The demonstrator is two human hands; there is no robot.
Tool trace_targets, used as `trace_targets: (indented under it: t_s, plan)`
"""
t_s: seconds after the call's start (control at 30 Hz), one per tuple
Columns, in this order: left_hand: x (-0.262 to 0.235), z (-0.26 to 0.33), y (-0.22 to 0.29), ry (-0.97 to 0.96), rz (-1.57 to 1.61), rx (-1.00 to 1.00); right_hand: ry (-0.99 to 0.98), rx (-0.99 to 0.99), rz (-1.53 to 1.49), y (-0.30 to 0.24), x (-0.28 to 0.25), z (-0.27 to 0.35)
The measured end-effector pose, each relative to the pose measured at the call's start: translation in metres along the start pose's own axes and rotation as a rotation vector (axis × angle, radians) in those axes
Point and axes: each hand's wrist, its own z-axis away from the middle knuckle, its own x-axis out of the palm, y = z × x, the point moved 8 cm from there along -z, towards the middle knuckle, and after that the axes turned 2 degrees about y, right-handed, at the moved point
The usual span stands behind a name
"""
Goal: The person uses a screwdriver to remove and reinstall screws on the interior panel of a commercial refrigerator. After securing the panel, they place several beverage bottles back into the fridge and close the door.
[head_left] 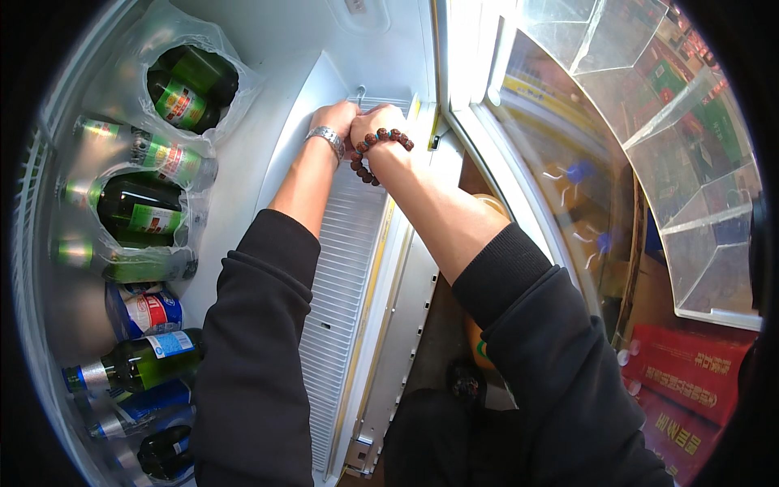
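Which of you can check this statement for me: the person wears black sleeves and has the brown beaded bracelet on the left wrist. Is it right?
Not quite: the head view shows the brown beaded bracelet on the right wrist. The black sleeves are correct.

On your left, the plastic-wrapped bottles [191,85] wear green labels; nearer you, a blue pack [150,312] shows white lettering on red, and a green bottle [146,365] carries a pale blue label. On your near right, red packaging [686,353] bears gold characters.
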Motion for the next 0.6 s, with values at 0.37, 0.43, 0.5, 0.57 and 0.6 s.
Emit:
trace_targets:
  t_s: [0.37, 0.43, 0.5, 0.57, 0.6]
  plan:
    - [-0.008, 0.035, 0.031, 0.205, -0.151, 0.069, -0.133, -0.31, 0.692, -0.016, 0.018, -0.018]
    - [-0.008, 0.028, 0.059, 0.19, -0.584, 0.304, -0.146, -0.347, 0.74, -0.018, 0.021, -0.018]
    - [-0.007, 0.021, 0.071, 0.227, -0.852, 0.386, -0.149, -0.468, 0.787, -0.024, 0.027, -0.013]
    - [-0.003, 0.009, 0.077, 0.204, -1.028, 0.368, -0.171, -0.251, 0.373, -0.014, 0.024, -0.012]
    - [0.0, 0.005, 0.076, 0.185, -1.113, 0.349, -0.186, -0.064, 0.134, -0.003, 0.025, -0.011]
